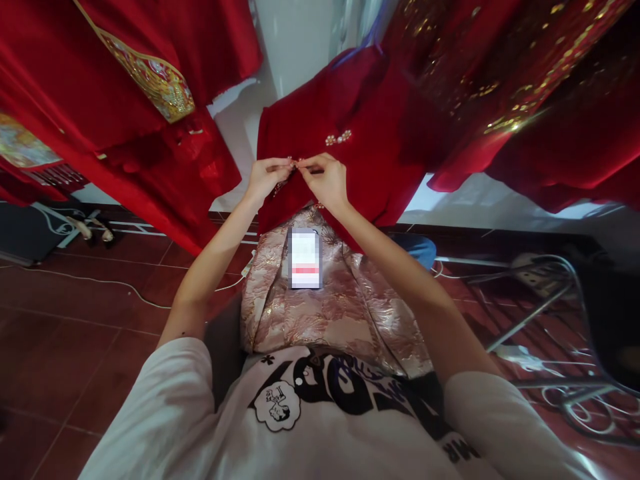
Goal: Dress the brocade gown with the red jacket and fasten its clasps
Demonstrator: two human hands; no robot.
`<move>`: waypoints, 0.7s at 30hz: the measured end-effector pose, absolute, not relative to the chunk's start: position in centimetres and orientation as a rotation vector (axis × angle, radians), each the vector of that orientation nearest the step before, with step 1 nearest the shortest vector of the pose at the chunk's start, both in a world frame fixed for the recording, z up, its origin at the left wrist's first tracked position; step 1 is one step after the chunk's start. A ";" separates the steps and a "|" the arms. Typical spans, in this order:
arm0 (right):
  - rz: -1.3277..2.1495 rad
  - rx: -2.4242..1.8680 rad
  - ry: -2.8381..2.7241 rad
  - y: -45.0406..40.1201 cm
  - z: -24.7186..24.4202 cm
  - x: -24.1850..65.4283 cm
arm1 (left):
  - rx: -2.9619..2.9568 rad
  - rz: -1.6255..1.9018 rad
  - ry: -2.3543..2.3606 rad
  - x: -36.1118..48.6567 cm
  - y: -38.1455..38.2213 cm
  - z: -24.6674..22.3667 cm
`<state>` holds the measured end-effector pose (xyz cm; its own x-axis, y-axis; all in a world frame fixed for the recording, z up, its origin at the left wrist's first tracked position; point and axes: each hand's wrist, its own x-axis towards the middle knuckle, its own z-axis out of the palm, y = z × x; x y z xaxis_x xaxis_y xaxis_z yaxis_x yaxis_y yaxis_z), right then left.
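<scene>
A red garment [385, 127] hangs in front of me, its lower part over my lap. A gold and pearl flower fastener [339, 138] lies on it above my hands. My left hand [267, 179] and my right hand [327, 180] meet fingertip to fingertip over the garment, both pinched on a small beaded trim [285, 180] whose exact shape is hard to make out. Pink brocade fabric [335, 307] covers my lap, and a lit phone [305, 259] with a blurred screen rests on it.
Red embroidered garments [165, 87] hang at the left, and sequinned red ones [520, 100] at the right. A metal-framed chair [540, 310] stands at the right. White cables [120, 283] cross the tiled floor [65, 333]. Shoes [95, 232] lie at the far left.
</scene>
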<state>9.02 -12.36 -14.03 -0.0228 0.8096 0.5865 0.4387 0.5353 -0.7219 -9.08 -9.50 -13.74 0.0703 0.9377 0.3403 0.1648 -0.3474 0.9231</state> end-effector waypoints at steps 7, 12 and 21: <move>0.367 -1.051 -1.731 -9.8 -15.5 8.7 | 1.579 1.392 1.143 -8.5 -8.9 -13.6; 0.322 -1.008 -1.769 -8.6 -16.2 8.6 | 1.702 1.449 1.195 -8.2 -7.4 -13.8; 0.337 -1.106 -1.742 -8.8 -15.6 8.7 | 1.952 1.344 1.113 -9.0 -6.5 -14.0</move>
<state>8.71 -8.78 -15.65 -0.0778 0.7998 0.5952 0.5199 0.5419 -0.6603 -9.03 -6.52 -14.00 0.1711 0.8480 0.5016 0.3346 -0.5289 0.7799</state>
